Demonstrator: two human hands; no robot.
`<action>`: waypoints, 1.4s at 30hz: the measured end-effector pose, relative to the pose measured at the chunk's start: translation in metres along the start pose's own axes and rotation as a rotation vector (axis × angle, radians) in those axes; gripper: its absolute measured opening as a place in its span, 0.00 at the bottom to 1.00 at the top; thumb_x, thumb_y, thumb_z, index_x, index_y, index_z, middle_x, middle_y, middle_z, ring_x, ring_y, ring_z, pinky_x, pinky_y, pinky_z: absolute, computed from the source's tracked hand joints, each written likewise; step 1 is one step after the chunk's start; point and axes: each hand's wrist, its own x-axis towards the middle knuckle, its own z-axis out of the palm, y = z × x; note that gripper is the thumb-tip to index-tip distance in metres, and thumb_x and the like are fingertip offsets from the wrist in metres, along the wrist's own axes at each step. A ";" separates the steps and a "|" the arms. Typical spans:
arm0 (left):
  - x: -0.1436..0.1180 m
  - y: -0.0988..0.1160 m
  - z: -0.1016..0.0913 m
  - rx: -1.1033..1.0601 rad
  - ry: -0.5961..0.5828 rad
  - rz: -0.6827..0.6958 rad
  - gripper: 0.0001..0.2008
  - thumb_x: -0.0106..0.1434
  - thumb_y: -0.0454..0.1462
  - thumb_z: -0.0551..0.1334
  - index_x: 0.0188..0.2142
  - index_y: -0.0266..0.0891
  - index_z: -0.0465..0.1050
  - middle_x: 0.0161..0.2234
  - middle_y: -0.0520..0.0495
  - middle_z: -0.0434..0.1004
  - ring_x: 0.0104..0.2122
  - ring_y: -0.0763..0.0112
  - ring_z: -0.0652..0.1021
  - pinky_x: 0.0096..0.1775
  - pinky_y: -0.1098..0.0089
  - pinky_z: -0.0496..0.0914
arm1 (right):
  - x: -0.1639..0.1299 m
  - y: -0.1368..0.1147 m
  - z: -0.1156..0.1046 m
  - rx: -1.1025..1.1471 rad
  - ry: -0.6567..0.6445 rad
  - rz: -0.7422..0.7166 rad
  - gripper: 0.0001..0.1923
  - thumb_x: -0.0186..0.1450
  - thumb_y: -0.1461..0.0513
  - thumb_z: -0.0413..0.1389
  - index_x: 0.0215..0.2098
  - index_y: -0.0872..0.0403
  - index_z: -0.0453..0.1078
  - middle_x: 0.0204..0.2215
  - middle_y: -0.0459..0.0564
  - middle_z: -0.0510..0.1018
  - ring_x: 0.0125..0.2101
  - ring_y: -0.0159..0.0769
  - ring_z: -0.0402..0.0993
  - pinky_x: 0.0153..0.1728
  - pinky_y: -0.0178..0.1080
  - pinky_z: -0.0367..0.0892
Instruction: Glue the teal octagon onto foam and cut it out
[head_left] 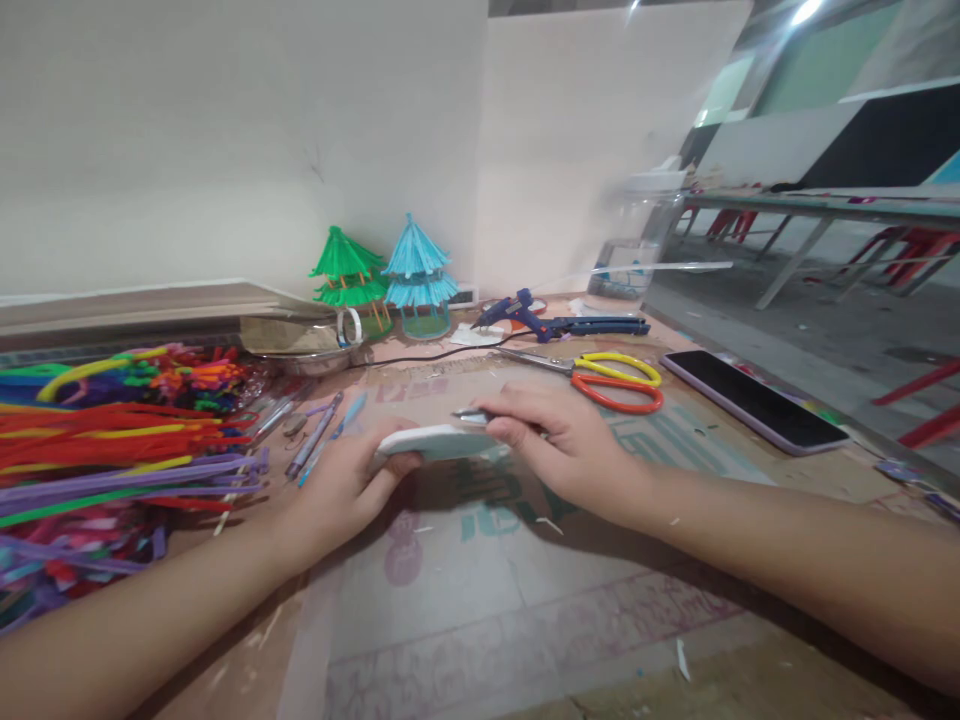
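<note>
My left hand (356, 475) is closed on one end of a flat pale piece (439, 442) with a white edge, thumb below and fingers behind. It looks like foam board, held above the table. My right hand (559, 440) is closed around a small craft knife (471, 415), whose dark metal tip points left. That tip is close over the piece's upper edge; whether it touches cannot be made out. Most of the knife's handle is hidden in my fingers. White slivers (550, 524) lie on the printed sheet (420, 620) under my hands.
Bundles of colourful pipe cleaners (112, 430) fill the left side. Behind my hands stand a green model pavilion (349, 280) and a blue one (418, 280). A glue gun (517, 312), scissors (615, 380) and a phone (754, 400) lie to the back right.
</note>
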 end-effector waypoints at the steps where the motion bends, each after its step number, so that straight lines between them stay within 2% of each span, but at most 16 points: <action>1: 0.000 -0.002 0.001 -0.018 0.034 -0.027 0.12 0.68 0.42 0.55 0.42 0.40 0.76 0.37 0.47 0.82 0.36 0.62 0.79 0.39 0.65 0.74 | 0.000 0.003 0.000 0.034 0.049 0.067 0.14 0.72 0.57 0.52 0.46 0.52 0.78 0.38 0.51 0.84 0.39 0.38 0.79 0.41 0.40 0.73; 3: 0.001 -0.008 0.003 -0.049 0.095 -0.081 0.14 0.67 0.44 0.57 0.43 0.40 0.76 0.39 0.46 0.81 0.39 0.59 0.79 0.41 0.63 0.74 | 0.001 0.012 0.001 0.103 0.149 0.195 0.15 0.70 0.55 0.54 0.48 0.51 0.78 0.45 0.52 0.83 0.46 0.41 0.79 0.48 0.44 0.73; 5: 0.003 -0.013 0.004 -0.079 0.122 -0.120 0.16 0.66 0.46 0.58 0.45 0.39 0.76 0.42 0.43 0.81 0.42 0.56 0.78 0.43 0.60 0.74 | 0.001 0.021 0.003 0.175 0.190 0.296 0.17 0.69 0.52 0.54 0.47 0.51 0.78 0.47 0.52 0.83 0.48 0.43 0.78 0.51 0.46 0.72; 9: 0.006 -0.015 0.005 -0.148 0.154 -0.189 0.21 0.65 0.50 0.60 0.48 0.38 0.76 0.49 0.38 0.78 0.50 0.51 0.76 0.47 0.55 0.74 | 0.002 0.029 0.009 0.292 0.129 0.390 0.18 0.67 0.50 0.55 0.43 0.52 0.78 0.44 0.52 0.83 0.47 0.43 0.78 0.52 0.47 0.71; 13: 0.008 -0.008 0.004 -0.218 0.179 -0.245 0.25 0.62 0.53 0.62 0.50 0.38 0.75 0.50 0.38 0.78 0.45 0.54 0.78 0.44 0.58 0.75 | 0.004 0.018 0.014 0.410 0.026 0.449 0.14 0.61 0.53 0.59 0.40 0.53 0.75 0.35 0.49 0.81 0.36 0.39 0.76 0.40 0.41 0.72; 16: 0.008 -0.002 0.002 -0.215 0.124 -0.331 0.24 0.57 0.55 0.64 0.41 0.38 0.78 0.38 0.41 0.82 0.36 0.56 0.79 0.38 0.61 0.76 | 0.005 0.009 0.015 0.468 -0.028 0.528 0.09 0.60 0.55 0.58 0.31 0.52 0.71 0.24 0.42 0.72 0.26 0.32 0.69 0.29 0.35 0.66; 18: 0.008 0.002 0.001 -0.228 0.065 -0.381 0.23 0.54 0.57 0.64 0.34 0.39 0.78 0.31 0.44 0.81 0.32 0.58 0.79 0.35 0.63 0.76 | 0.005 0.006 0.015 0.469 -0.032 0.544 0.09 0.62 0.55 0.57 0.28 0.52 0.67 0.20 0.40 0.65 0.22 0.30 0.63 0.25 0.34 0.61; 21: 0.008 0.006 0.000 -0.262 0.052 -0.356 0.22 0.53 0.55 0.65 0.35 0.40 0.77 0.34 0.45 0.83 0.34 0.58 0.80 0.36 0.64 0.76 | 0.004 0.004 0.014 0.410 -0.047 0.494 0.10 0.63 0.56 0.56 0.27 0.52 0.65 0.19 0.39 0.63 0.21 0.28 0.60 0.24 0.33 0.58; 23: 0.007 0.007 0.001 -0.267 0.053 -0.312 0.21 0.54 0.52 0.66 0.40 0.41 0.76 0.36 0.46 0.82 0.34 0.60 0.80 0.35 0.66 0.76 | 0.002 0.004 0.014 0.352 -0.059 0.412 0.10 0.63 0.56 0.56 0.28 0.53 0.67 0.20 0.41 0.67 0.22 0.29 0.62 0.25 0.32 0.60; 25: 0.007 0.007 0.003 -0.245 0.079 -0.275 0.20 0.56 0.50 0.65 0.43 0.41 0.74 0.34 0.48 0.81 0.32 0.62 0.79 0.33 0.67 0.76 | 0.000 0.006 0.013 0.308 -0.039 0.322 0.10 0.65 0.55 0.56 0.33 0.54 0.70 0.25 0.44 0.74 0.25 0.31 0.68 0.27 0.33 0.65; 29: 0.008 0.003 0.004 -0.132 0.243 -0.196 0.16 0.59 0.47 0.64 0.41 0.41 0.70 0.35 0.49 0.77 0.35 0.63 0.79 0.37 0.65 0.76 | -0.002 0.017 0.012 0.197 0.056 0.199 0.17 0.70 0.52 0.51 0.48 0.54 0.73 0.41 0.54 0.82 0.40 0.41 0.78 0.41 0.42 0.72; 32: 0.010 -0.001 0.002 -0.157 0.237 -0.203 0.13 0.59 0.45 0.62 0.39 0.41 0.67 0.35 0.49 0.78 0.35 0.63 0.79 0.37 0.64 0.76 | -0.001 0.028 0.012 0.103 0.083 0.172 0.18 0.72 0.55 0.48 0.50 0.53 0.75 0.46 0.55 0.82 0.47 0.44 0.78 0.49 0.47 0.72; 42: 0.012 -0.001 0.002 -0.190 0.223 -0.213 0.14 0.60 0.44 0.62 0.42 0.41 0.67 0.40 0.47 0.79 0.37 0.62 0.79 0.38 0.64 0.75 | 0.000 0.028 0.010 -0.012 -0.010 0.052 0.16 0.72 0.59 0.49 0.50 0.55 0.76 0.44 0.56 0.83 0.44 0.41 0.79 0.45 0.43 0.73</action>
